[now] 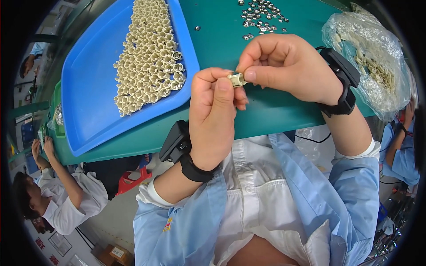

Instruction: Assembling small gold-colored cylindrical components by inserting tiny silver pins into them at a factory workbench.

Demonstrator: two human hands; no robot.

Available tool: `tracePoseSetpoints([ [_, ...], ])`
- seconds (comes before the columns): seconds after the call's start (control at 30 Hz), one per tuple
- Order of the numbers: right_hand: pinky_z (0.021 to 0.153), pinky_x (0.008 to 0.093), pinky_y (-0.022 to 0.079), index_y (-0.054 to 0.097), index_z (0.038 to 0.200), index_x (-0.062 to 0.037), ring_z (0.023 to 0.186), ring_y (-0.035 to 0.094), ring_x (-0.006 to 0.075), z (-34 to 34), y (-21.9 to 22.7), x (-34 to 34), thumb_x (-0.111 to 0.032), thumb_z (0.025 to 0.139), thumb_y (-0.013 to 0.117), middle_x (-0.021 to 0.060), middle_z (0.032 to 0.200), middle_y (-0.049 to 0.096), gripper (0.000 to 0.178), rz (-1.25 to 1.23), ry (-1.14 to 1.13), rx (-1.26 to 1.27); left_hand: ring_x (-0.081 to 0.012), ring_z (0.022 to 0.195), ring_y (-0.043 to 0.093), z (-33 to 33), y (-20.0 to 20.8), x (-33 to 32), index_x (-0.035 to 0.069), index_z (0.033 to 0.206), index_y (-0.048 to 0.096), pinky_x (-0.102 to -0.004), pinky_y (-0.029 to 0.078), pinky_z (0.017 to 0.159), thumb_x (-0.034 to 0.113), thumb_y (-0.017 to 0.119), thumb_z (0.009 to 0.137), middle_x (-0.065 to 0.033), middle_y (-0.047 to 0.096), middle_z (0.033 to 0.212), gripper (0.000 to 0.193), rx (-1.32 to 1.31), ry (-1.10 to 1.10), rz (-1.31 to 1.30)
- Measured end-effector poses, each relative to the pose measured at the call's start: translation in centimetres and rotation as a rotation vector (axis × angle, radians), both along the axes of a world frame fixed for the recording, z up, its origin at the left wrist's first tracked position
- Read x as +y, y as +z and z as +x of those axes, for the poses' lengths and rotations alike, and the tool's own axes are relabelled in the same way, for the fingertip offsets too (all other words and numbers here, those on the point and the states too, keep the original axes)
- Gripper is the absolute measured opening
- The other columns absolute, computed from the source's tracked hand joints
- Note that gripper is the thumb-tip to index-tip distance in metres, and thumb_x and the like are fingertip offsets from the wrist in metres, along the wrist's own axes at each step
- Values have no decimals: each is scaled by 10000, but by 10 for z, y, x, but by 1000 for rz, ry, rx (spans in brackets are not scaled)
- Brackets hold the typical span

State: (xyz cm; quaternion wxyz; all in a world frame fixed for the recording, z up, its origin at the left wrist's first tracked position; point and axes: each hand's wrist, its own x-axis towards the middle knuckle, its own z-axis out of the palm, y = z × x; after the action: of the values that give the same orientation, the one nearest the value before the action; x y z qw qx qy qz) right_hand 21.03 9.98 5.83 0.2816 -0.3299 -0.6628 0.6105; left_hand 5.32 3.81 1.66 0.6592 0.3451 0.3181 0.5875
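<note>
Between my two hands, above the green table (266, 119), is a small cream plastic part (237, 80) with openings in its side. My left hand (215, 106) pinches it from the left with thumb and fingers. From the right, my right hand (284, 66) has its thumb and index finger closed at the part's edge; whether a smaller piece sits in that pinch is hidden. Several cream ring-shaped plastic parts (148, 62) stand in rows in the blue tray (91, 95) to the left. Small shiny metal pieces (264, 15) lie loose beyond my right hand.
A clear plastic bag (370, 57) of cream parts lies at the right table end. One metal piece (197, 28) lies apart near the tray. At far left a co-worker in white (66, 195) works at the table; another person's blue sleeve (401, 155) shows at far right.
</note>
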Motion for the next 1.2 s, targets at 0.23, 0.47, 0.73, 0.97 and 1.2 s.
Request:
tracePoseSetpoints([
  [0.23, 654, 199, 437, 554, 849, 1, 709, 533, 60, -3, 1, -3, -26, 803, 587, 9, 790, 586, 63, -22, 25, 15, -69, 664, 462, -2, -1, -1, 55, 1008, 413, -194, 393, 606, 187, 414, 930, -24, 513, 760, 153, 30, -2, 42],
  [0.47, 678, 208, 442, 521, 874, 5, 729, 540, 74, -3, -2, -3, -18, 814, 572, 20, 808, 571, 82, -39, 80, 11, -64, 679, 464, -1, -6, -2, 55, 1001, 398, -193, 398, 615, 173, 410, 930, -26, 504, 796, 138, 62, 14, 109],
  [0.73, 667, 226, 449, 494, 920, -3, 734, 543, 90, -7, -11, -6, -28, 820, 566, 27, 829, 549, 126, -46, 142, 150, -63, 710, 465, -3, -10, -1, 56, 1001, 386, -199, 404, 651, 174, 402, 933, -27, 495, 851, 138, 62, 1, 175],
  [0.97, 606, 251, 449, 567, 892, -5, 683, 560, 153, -12, 0, -13, -35, 731, 655, 62, 780, 566, 185, 646, 23, -79, -77, 760, 477, 1, 2, -2, 58, 1019, 386, -217, 402, 696, 200, 383, 939, -32, 507, 884, 163, -140, -21, 17],
  [1.2, 588, 260, 435, 601, 861, -4, 672, 554, 154, -15, 20, -11, -29, 679, 682, 68, 782, 580, 200, 980, -95, -203, -93, 826, 487, -1, 0, -1, 46, 1056, 383, -239, 397, 739, 222, 375, 941, -43, 514, 892, 211, -59, -35, 21],
])
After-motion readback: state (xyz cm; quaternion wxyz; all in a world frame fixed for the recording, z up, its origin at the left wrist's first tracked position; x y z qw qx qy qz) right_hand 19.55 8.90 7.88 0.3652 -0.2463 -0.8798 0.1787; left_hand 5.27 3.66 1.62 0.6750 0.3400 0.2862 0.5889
